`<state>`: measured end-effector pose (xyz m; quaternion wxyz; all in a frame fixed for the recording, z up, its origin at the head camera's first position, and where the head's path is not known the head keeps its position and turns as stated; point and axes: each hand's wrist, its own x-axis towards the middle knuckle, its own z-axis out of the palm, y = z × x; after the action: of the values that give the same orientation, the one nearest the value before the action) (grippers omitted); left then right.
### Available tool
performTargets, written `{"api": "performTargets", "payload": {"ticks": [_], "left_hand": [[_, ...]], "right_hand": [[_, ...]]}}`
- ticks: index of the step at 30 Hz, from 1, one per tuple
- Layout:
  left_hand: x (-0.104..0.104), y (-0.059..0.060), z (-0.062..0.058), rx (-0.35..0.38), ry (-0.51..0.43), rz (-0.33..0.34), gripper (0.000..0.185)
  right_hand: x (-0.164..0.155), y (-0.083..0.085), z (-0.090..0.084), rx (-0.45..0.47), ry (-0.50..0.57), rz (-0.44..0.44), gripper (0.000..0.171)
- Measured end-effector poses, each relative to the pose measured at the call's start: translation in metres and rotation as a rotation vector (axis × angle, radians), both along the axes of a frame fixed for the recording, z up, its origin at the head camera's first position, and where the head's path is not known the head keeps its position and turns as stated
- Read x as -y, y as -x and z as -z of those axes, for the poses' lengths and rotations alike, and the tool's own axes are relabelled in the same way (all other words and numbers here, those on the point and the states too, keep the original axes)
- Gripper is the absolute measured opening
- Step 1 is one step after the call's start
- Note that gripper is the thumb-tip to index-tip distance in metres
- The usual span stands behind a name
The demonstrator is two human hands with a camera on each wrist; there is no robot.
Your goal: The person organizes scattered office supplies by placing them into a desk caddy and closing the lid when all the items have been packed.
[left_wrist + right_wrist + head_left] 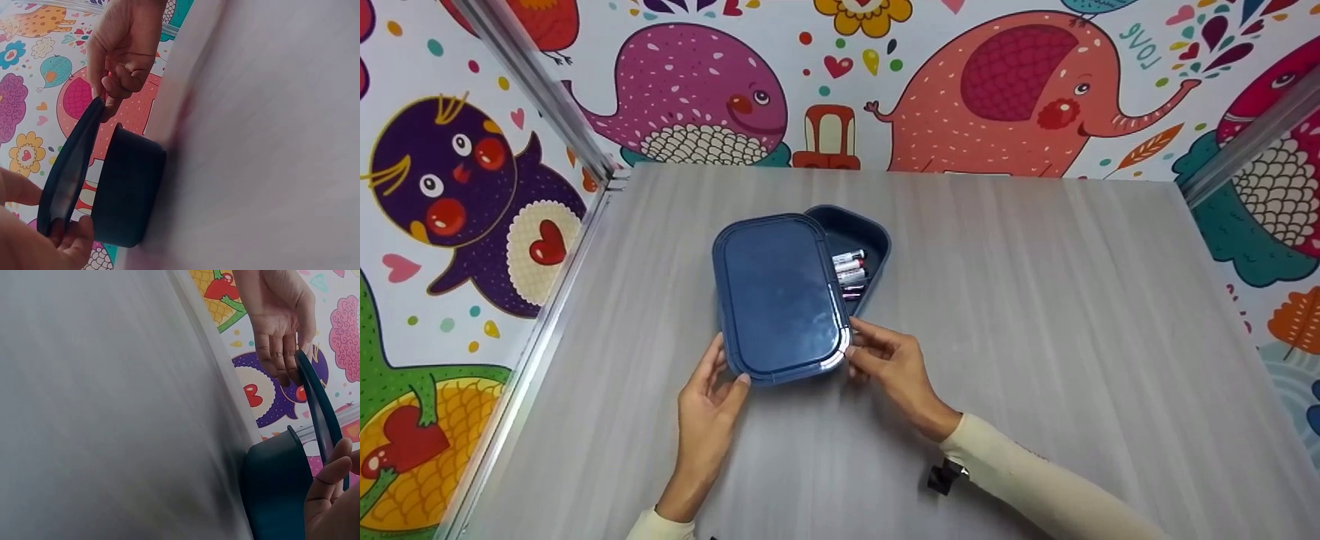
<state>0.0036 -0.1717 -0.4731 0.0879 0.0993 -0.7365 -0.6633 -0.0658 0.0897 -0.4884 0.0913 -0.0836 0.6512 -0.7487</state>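
Both hands hold a dark blue rectangular lid (784,296) by its near corners, above a matching box (877,244). My left hand (711,412) pinches the near left corner, thumb on top and fingers beneath. At the near right corner, my right hand (896,367) pinches the rim between thumb and fingers. The left wrist view shows the lid (70,163) tilted and apart from the box (129,185), which stands on the table. Several markers (849,271) lie inside the box, partly covered by the lid in the head view.
The grey wood-grain table (1035,322) extends around the box. A metal rail (547,292) runs along its left edge. Walls printed with cartoon animals, among them an elephant (997,105), stand at the back and sides. A small black clip (945,476) is on the right sleeve.
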Motion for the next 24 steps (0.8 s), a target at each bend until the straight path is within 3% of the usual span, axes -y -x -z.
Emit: {"api": "performTargets", "payload": {"ticks": [24], "left_hand": [[-0.026,0.016,0.001,-0.032,-0.045,0.088,0.070]], "right_hand": [[-0.030,-0.003,-0.005,-0.009,0.011,0.126,0.049]]}}
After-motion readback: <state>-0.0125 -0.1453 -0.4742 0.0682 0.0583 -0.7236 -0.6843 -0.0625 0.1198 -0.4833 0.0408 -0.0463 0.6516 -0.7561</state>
